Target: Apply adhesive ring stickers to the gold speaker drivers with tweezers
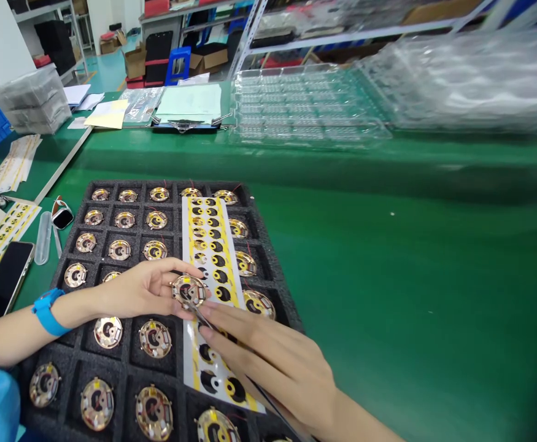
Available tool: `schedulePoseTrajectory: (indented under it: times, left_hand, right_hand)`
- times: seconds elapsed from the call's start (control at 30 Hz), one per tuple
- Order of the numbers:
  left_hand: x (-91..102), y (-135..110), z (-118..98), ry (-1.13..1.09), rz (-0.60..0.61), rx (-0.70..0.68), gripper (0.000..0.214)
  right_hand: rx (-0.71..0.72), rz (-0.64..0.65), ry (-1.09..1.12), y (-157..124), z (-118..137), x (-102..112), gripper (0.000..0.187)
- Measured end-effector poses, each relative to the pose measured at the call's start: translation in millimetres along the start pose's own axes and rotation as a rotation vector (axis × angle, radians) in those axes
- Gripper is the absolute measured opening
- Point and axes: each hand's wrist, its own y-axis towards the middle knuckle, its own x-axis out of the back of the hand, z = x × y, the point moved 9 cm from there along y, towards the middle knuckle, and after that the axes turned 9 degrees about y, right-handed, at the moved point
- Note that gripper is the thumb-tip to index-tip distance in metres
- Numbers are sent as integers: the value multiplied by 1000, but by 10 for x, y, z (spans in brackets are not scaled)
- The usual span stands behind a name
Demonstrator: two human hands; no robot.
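My left hand (pixel 146 287) pinches a round rose-gold watch case (pixel 188 290) by its edge, with the open inside and its small parts facing up. Thin dark tweezers (pixel 206 319) are gripped in my right hand (pixel 280 362), and their tip meets the lower edge of that case. Beneath both hands lies a white sheet of black and yellow round stickers (pixel 220 264); some sticker places are bare. The sheet rests across a black foam tray (pixel 268 252), whose compartments hold many similar watch cases. Thin red wires stick out of some of them.
On the left lie a phone (pixel 7 277), a smartwatch (pixel 62 215), a clear plastic tube (pixel 43 238) and more sticker sheets (pixel 15 162). Along the back are a clipboard with papers (pixel 189 104) and clear plastic trays (pixel 305 101). The green table (pixel 410 276) extends right.
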Motion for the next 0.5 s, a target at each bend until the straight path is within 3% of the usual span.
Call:
schedulePoseTrajectory:
  times: [0.27,0.5]
  left_hand:
    - [-12,-4,57,-12,27,27,45]
    - [-6,-1,59,-29,27,34,44]
  right_hand:
    - [9,48,-111,25,76,-8,32]
    - [-26,-32,-59,21,60,44,33]
